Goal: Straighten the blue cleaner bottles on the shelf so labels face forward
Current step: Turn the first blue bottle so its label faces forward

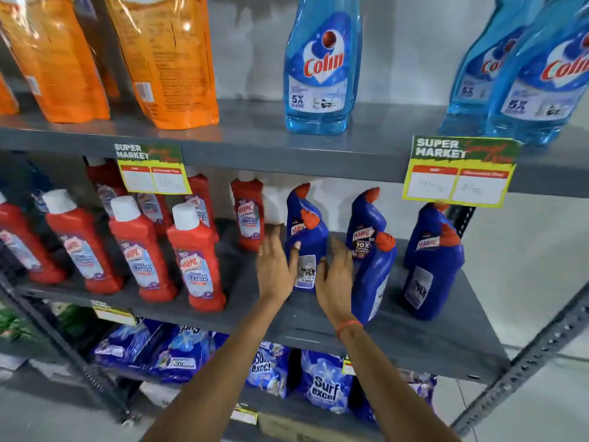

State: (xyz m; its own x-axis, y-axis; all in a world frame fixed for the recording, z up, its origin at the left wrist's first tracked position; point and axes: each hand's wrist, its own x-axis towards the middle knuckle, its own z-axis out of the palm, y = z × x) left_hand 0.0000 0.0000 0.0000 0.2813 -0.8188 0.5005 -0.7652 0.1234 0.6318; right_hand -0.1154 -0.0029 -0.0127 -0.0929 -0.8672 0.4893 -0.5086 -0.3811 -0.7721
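Observation:
Several dark blue Harpic cleaner bottles with orange caps stand in three short rows on the grey middle shelf (430,339). The front bottle of the left row (307,240) shows its small back label to me. My left hand (275,266) presses its left side with the thumb on the bottle, and my right hand (336,275) holds its right side. The front bottle of the middle row (373,275) and the front bottle of the right row (430,275) are also turned away. The bottle behind in the middle row (365,224) shows its front label.
Red Harpic bottles (197,266) fill the shelf to the left. Light blue Colin bottles (318,65) and orange pouches (169,59) stand on the shelf above. A price tag (459,170) hangs over the right row. Surf excel packs (325,387) lie below.

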